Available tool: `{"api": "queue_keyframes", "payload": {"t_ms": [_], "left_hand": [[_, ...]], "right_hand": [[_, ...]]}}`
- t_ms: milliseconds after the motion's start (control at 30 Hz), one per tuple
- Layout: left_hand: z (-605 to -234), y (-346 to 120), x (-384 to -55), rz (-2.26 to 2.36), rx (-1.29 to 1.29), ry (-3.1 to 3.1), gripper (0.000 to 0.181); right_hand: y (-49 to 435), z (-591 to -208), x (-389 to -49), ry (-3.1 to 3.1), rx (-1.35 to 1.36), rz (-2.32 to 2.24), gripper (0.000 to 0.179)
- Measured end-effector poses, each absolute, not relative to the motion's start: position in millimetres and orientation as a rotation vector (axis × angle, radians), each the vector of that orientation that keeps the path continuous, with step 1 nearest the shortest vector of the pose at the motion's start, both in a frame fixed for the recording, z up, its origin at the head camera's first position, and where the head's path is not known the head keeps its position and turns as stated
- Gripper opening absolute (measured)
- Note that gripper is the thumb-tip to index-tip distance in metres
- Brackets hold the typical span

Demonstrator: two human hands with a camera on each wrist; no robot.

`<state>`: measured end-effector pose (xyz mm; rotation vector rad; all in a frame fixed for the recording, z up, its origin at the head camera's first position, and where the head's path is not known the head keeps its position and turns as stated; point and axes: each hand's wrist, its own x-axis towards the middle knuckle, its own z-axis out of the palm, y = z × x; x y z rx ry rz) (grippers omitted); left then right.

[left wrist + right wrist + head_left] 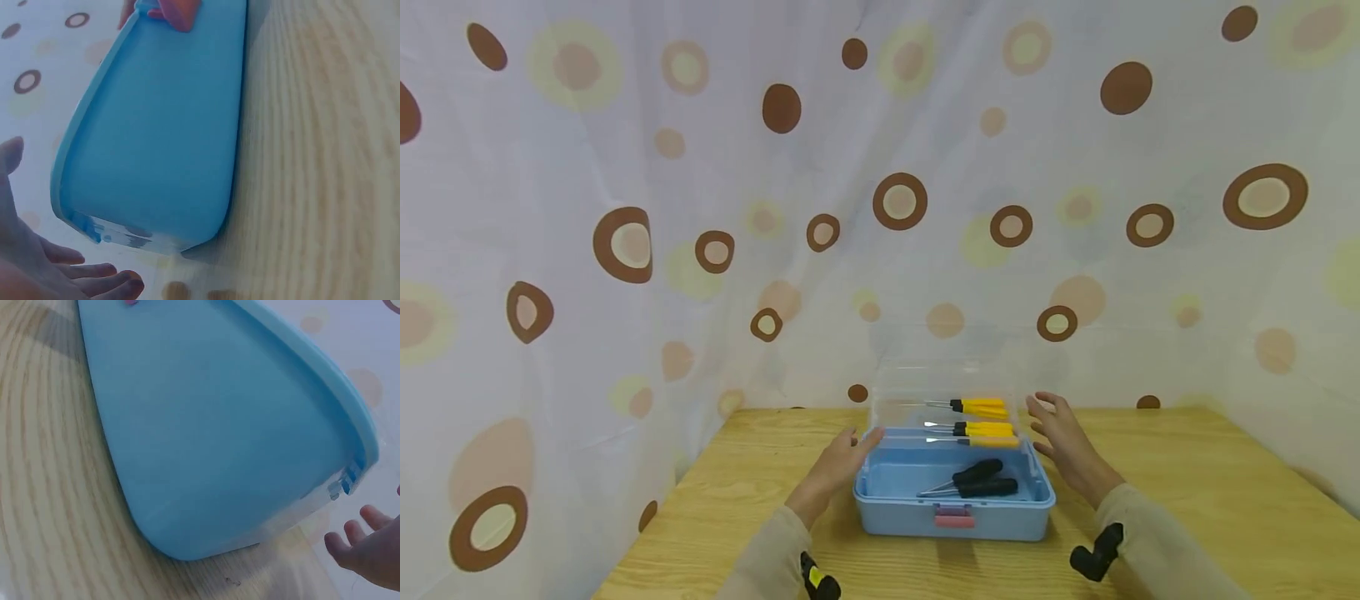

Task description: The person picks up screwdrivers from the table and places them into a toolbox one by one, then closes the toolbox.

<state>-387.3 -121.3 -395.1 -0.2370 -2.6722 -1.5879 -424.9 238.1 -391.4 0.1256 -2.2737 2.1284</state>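
A light blue toolbox (955, 518) with a pink latch (953, 522) stands on the table, its clear lid (942, 375) raised at the back. Two black-handled screwdrivers (988, 487) lie in the blue bottom. Behind them, several yellow-handled screwdrivers (988, 430) lie at a higher level by the lid. My left hand (835, 468) is beside the box's left end, fingers extended and holding nothing. On the other side, my right hand (1071, 446) is near the right end, fingers spread and slightly bent. Both wrist views show the box's blue wall (150, 144) with fingers apart from it.
The box stands on a wood-grain table (730, 500). A white curtain (850, 292) with brown and beige circles hangs behind the table and along its left side. Black wrist devices (1097, 552) sit on both sleeves.
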Motion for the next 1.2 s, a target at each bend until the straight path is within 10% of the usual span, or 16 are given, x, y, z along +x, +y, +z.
{"api": "queue_keyframes", "payload": {"t_ms": [1200], "left_hand": [[-405, -93, -457, -2.105, -0.161, -2.354, 0.096]], "right_hand": [[211, -393, -457, -2.430, 0.057, 2.143, 0.087]]}}
